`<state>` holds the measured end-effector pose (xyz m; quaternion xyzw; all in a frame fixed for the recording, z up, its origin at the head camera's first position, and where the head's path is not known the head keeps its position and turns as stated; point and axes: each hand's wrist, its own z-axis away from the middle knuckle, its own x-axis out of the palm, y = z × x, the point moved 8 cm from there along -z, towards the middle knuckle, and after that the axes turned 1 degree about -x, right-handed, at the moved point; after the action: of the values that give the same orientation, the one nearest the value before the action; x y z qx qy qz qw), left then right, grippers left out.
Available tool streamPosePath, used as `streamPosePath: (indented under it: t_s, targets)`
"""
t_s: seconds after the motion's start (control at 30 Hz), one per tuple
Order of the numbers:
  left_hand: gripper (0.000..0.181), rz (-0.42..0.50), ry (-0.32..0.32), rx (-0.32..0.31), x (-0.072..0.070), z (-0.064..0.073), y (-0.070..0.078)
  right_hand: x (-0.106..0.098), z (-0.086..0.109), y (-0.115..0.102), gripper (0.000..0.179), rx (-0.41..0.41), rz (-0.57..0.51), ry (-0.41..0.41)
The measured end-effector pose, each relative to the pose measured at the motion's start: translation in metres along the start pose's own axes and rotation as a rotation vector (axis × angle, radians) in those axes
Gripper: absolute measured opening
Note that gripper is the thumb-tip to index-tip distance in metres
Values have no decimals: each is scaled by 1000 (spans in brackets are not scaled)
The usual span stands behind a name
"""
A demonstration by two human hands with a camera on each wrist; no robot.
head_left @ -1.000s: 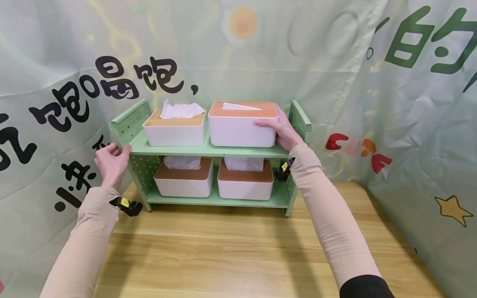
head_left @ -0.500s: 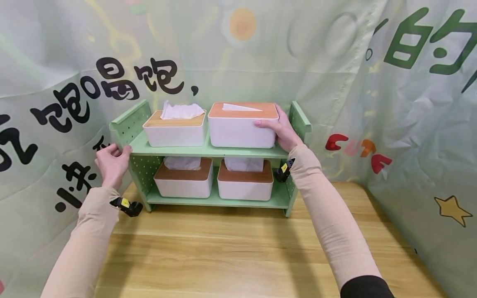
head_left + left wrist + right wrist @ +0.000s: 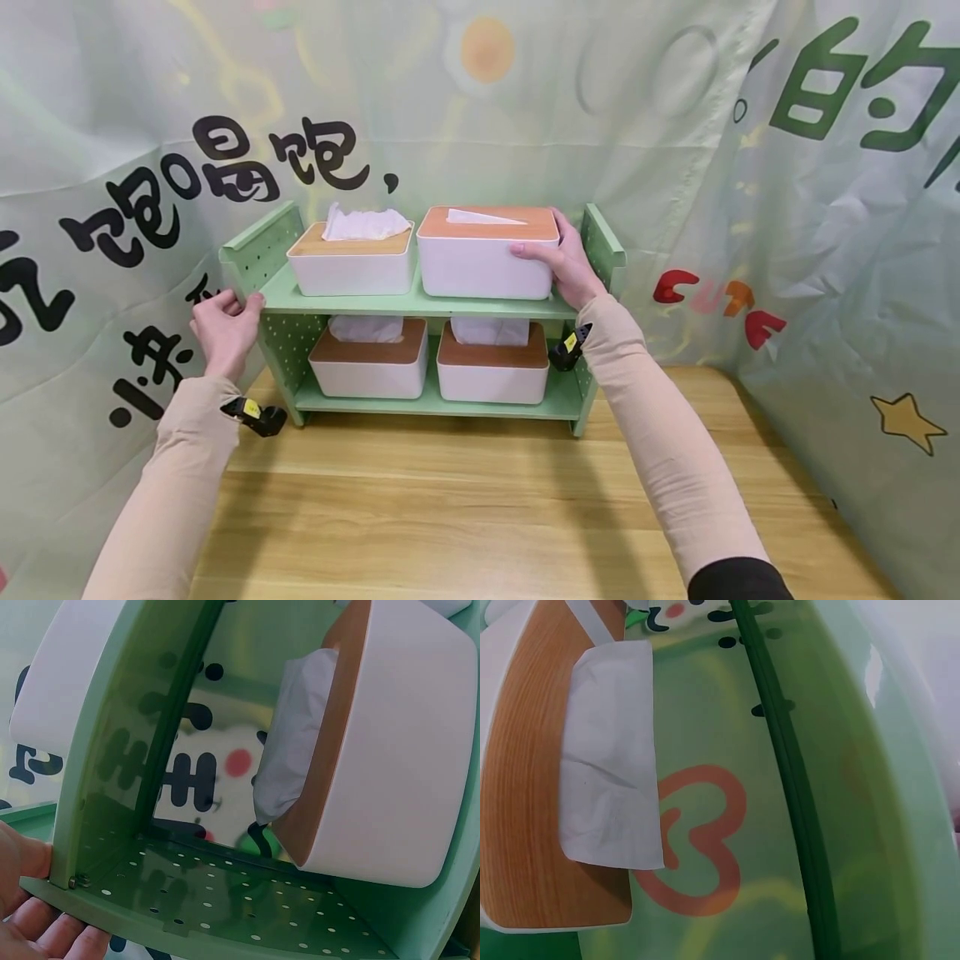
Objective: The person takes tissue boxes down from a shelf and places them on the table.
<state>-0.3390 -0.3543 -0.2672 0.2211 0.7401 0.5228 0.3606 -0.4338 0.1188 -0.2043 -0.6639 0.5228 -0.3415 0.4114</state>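
A green two-tier shelf (image 3: 345,306) with perforated side panels stands on the table. My left hand (image 3: 227,333) grips its left edge at the upper board; in the left wrist view, thumb and fingers lie either side of the green edge. On the upper board, my right hand (image 3: 573,265) holds the right end of a white tissue box (image 3: 472,268) with a wooden lid, thumb on the front and fingers partly hidden behind. Left of it sits a shallower tissue box (image 3: 348,273) with tissue sticking out. The right wrist view does not show the right hand's grip.
Two more tissue boxes, a left one (image 3: 367,379) and a right one (image 3: 491,383), stand on the lower board. The wood-grain table (image 3: 420,500) extends in front. A printed curtain (image 3: 510,150) hangs behind and at both sides.
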Motion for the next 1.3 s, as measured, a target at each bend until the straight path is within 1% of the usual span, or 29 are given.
streamPosePath:
  t_s: [0.2,0.5,0.67,0.87,1.0,1.3]
  targets:
    - [37,-13,-4,5,0,0,1,-1,3,-2,69,6,-24,18]
    - [36,-25,6,17,-1,0,2,4,7,-12,69,-2,-38,12]
    - [32,-15,8,7,-1,1,1,7,12,-16,73,3,-48,4]
    - [40,-4,-4,2,0,1,0,7,19,-22,79,-1,-71,-3]
    - [42,7,-11,-7,0,2,-1,6,23,-25,84,1,-85,0]
    - [43,2,-15,-17,0,3,0,4,33,-33,91,16,-63,13]
